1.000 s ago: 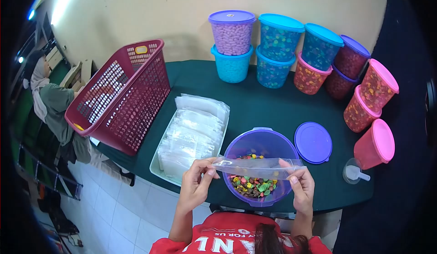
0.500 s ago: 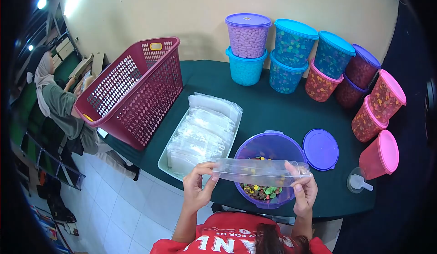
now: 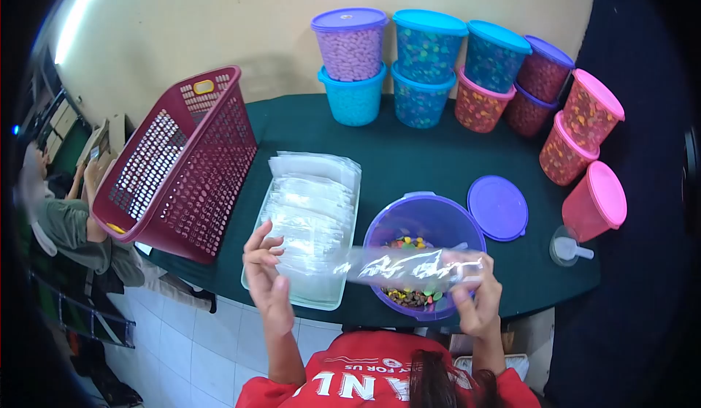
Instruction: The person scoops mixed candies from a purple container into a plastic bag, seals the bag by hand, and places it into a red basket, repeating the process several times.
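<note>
A clear empty plastic bag (image 3: 409,265) lies stretched sideways over the open purple tub (image 3: 427,222) of mixed coloured candies (image 3: 410,295). My right hand (image 3: 478,302) pinches the bag's right end. Off to the left, my left hand (image 3: 264,273) hangs free with its fingers spread, holding nothing, over the near edge of the tray of clear bags (image 3: 310,214). The tub's purple lid (image 3: 498,207) lies flat to the right of it.
A tilted maroon laundry basket (image 3: 179,163) stands at the table's left end. Several lidded tubs of candy (image 3: 427,65) line the back and right. A small clear scoop (image 3: 569,247) lies by a pink tub (image 3: 595,211). A seated person (image 3: 62,211) is at far left.
My left hand has let go of the bag and drawn back to the left. The bag now hangs from my right hand alone. The view has shifted slightly.
</note>
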